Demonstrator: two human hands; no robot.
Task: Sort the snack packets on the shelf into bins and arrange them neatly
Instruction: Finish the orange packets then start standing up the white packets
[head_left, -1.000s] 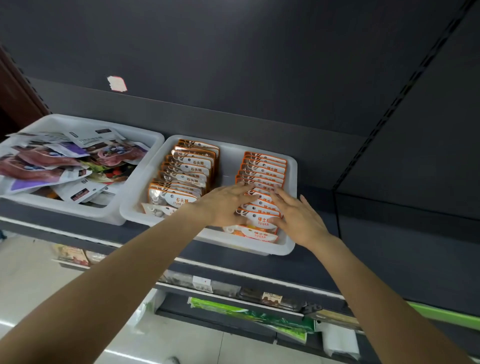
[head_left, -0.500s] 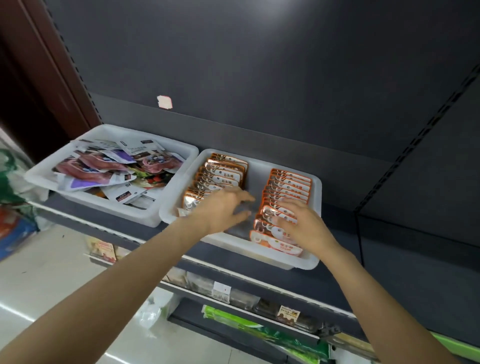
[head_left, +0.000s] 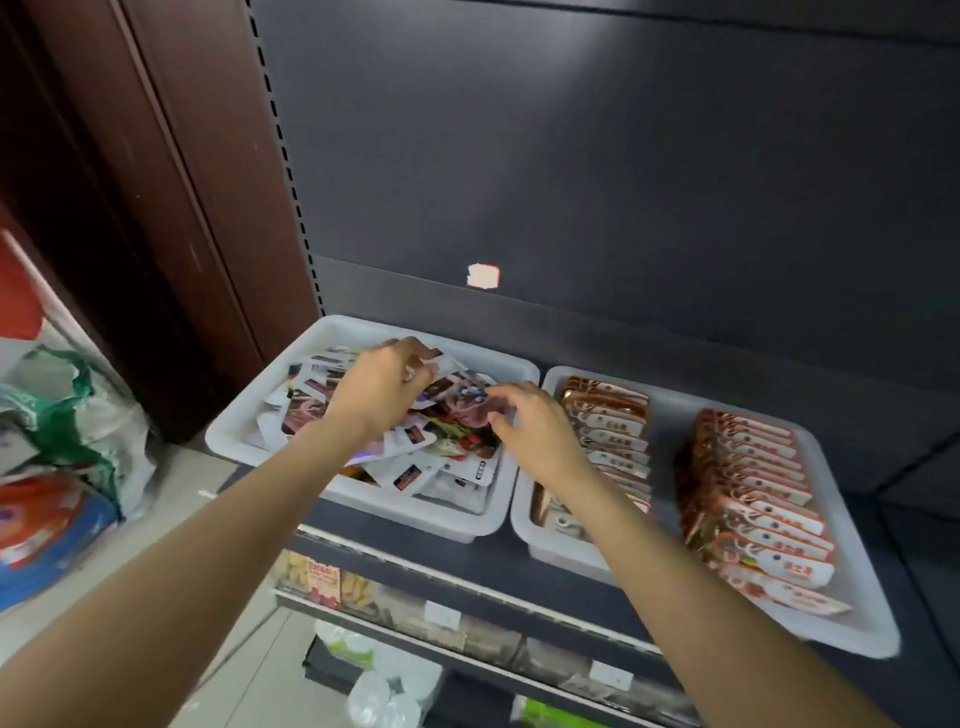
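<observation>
A white bin (head_left: 248, 440) on the left of the dark shelf holds a loose jumble of white, purple and red snack packets (head_left: 415, 475). My left hand (head_left: 376, 387) is over the bin's back half, fingers curled on a white packet (head_left: 441, 364). My right hand (head_left: 535, 428) is at the bin's right side and pinches a purple-and-red packet (head_left: 475, 400). Beside it, a second white bin (head_left: 844, 642) holds two neat overlapping rows of orange packets (head_left: 758, 493); my right forearm crosses its left row (head_left: 615, 428).
A brown wooden post (head_left: 171, 208) stands left of the shelf, with plastic bags (head_left: 67, 421) piled on the floor below it. Lower shelves (head_left: 467, 618) carry more goods and price tags. A small white sticker (head_left: 483, 275) marks the dark back panel.
Both hands left the orange packets in the right bin and moved left into the jumbled bin, where they now hold packets. My view swung left and downward.
</observation>
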